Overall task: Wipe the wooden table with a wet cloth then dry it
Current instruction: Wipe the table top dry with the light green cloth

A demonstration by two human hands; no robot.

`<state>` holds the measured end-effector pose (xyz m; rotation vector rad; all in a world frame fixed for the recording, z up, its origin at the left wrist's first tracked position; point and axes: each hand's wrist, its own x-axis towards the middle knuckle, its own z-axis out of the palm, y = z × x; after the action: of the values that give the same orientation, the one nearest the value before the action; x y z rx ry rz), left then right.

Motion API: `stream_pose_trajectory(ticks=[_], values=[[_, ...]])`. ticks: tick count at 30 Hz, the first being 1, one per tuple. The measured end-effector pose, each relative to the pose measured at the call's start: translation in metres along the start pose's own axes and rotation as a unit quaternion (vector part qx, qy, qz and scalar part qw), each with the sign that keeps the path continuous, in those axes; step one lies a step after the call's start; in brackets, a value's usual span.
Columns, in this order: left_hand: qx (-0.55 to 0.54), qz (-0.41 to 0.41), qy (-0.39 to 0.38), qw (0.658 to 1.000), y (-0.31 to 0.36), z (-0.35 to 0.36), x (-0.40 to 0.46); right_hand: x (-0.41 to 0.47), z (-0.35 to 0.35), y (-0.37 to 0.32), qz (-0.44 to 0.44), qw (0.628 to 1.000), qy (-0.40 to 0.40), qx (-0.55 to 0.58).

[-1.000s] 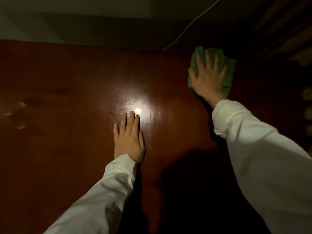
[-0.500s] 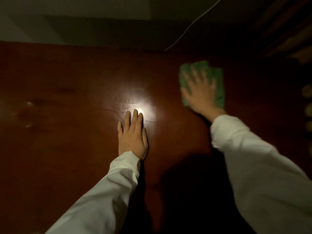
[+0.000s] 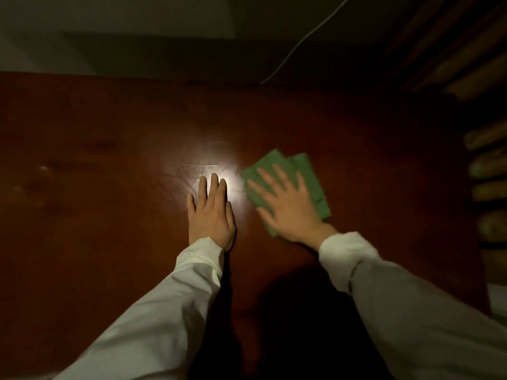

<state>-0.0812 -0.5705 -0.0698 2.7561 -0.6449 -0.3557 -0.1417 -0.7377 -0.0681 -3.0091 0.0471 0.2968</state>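
Dim wooden table [image 3: 96, 242]; my right hand [image 3: 290, 212], fingers spread, presses the green cloth [image 3: 312, 174]; left hand [image 3: 211, 215] flat, fingers together. Streaks may hide unseen.

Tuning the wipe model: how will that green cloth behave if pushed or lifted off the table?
Probably floppy: the green cloth lies folded in soft, offset layers under the flat right hand, so lifted it would likely drape. Pushed, it should slide easily, since the wooden table looks glossy, reflecting a bright glare. Its loose corners may bunch or fold.
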Motion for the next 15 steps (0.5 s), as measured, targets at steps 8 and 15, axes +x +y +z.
stream_pose_trajectory(ticks=[8, 15], values=[[0.018, 0.009, 0.011, 1.0, -0.001, 0.002, -0.001, -0.026, -0.002, 0.07, 0.346, 0.937, 0.023, 0.044], [0.029, 0.018, 0.035, 0.999, -0.001, 0.003, -0.002, -0.092, 0.03, -0.082, 0.07, 0.997, 0.002, 0.012]])
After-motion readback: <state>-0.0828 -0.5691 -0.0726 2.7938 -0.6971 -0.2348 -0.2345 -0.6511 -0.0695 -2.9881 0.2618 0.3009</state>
